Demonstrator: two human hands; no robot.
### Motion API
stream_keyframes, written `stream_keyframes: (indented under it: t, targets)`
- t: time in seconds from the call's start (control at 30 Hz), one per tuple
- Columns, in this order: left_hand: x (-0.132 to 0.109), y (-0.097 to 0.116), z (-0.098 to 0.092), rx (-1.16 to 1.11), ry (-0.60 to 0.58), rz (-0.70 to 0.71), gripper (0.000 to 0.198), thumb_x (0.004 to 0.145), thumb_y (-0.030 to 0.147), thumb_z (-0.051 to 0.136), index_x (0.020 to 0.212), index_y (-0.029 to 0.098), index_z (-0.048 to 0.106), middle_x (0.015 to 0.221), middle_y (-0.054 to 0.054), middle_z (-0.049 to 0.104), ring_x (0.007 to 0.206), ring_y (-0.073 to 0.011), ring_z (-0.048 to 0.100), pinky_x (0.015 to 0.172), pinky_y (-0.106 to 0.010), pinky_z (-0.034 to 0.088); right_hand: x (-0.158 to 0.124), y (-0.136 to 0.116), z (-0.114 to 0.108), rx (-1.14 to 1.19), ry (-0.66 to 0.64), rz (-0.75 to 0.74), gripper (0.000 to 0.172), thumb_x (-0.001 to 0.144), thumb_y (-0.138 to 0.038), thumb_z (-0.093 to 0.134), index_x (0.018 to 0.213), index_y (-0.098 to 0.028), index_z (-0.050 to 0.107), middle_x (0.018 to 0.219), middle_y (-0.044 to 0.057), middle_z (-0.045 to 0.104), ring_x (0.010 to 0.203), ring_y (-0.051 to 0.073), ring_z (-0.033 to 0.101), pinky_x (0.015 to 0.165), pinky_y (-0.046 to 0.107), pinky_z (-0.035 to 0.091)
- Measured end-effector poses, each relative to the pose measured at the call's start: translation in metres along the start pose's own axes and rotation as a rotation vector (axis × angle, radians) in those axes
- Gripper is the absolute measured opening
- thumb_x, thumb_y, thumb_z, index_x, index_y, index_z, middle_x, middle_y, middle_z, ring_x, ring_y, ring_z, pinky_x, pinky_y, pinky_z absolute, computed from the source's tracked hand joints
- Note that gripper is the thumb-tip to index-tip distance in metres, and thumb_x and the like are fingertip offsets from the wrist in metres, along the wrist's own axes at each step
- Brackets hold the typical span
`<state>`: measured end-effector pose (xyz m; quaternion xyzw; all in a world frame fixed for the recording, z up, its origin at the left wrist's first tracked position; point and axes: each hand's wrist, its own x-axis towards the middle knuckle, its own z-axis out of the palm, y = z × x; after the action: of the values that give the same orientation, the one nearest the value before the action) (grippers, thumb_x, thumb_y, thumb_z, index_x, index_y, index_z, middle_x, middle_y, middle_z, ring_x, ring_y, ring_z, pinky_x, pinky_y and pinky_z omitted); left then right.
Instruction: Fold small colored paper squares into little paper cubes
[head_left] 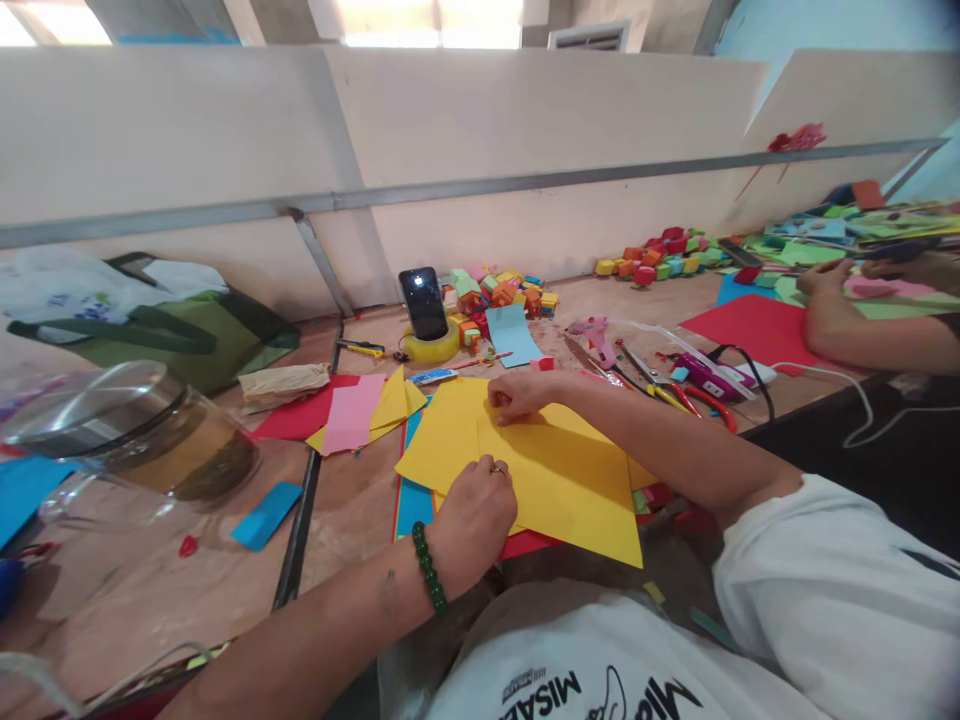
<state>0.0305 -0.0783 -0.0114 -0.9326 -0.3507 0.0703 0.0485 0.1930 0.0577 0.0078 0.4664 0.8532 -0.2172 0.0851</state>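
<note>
Yellow paper sheets overlap in front of me, on top of blue paper and some red paper. At the upper edge of the top sheet, my right hand is closed, thumb and fingers pinching the paper. My left hand, with a green bead bracelet at its wrist, is closed on the left edge of the same sheet; its fingertips are partly hidden. Left of the sheets lie a pink paper piece and folded yellow paper.
A phone leans on a tape roll near small paper cubes. Right of these lie a pink glue gun, scissors and pliers. A glass teapot stands left. Another person's hand works at far right.
</note>
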Motion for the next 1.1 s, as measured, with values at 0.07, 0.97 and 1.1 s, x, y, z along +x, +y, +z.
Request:
stream_keyframes:
  t: [0.07,0.97,1.1]
  targets:
    - [-0.004,0.006,0.0,0.0,0.006,-0.011,0.023,0.079,-0.003,0.046,0.089,0.005,0.065,0.083,-0.017,0.065,0.08,-0.0247,0.061,0.068,-0.035,0.049,-0.007,-0.003,0.003,0.006,0.013,-0.006,0.047,0.074,-0.048,0.067,0.107,-0.015,0.061,0.103,0.008,0.068,0.085,0.019,0.062,0.061,0.023,0.04]
    - [-0.033,0.016,0.005,-0.321,0.09,-0.229,0.032,0.089,0.013,0.043,0.117,0.013,0.06,0.132,-0.018,0.056,0.122,-0.0243,0.054,0.102,-0.039,0.047,0.012,-0.017,0.005,-0.04,0.106,0.064,0.047,0.072,-0.059,0.068,0.088,-0.014,0.07,0.088,0.012,0.071,0.086,0.027,0.066,0.07,0.03,0.047]
    - [-0.033,0.017,0.007,-0.336,0.102,-0.246,0.031,0.088,0.013,0.045,0.114,0.013,0.061,0.131,-0.018,0.056,0.122,-0.0248,0.054,0.102,-0.039,0.047,0.017,-0.013,0.005,-0.038,0.139,0.091,0.053,0.086,-0.059,0.048,0.099,-0.011,0.069,0.101,0.017,0.069,0.096,0.029,0.064,0.076,0.033,0.046]
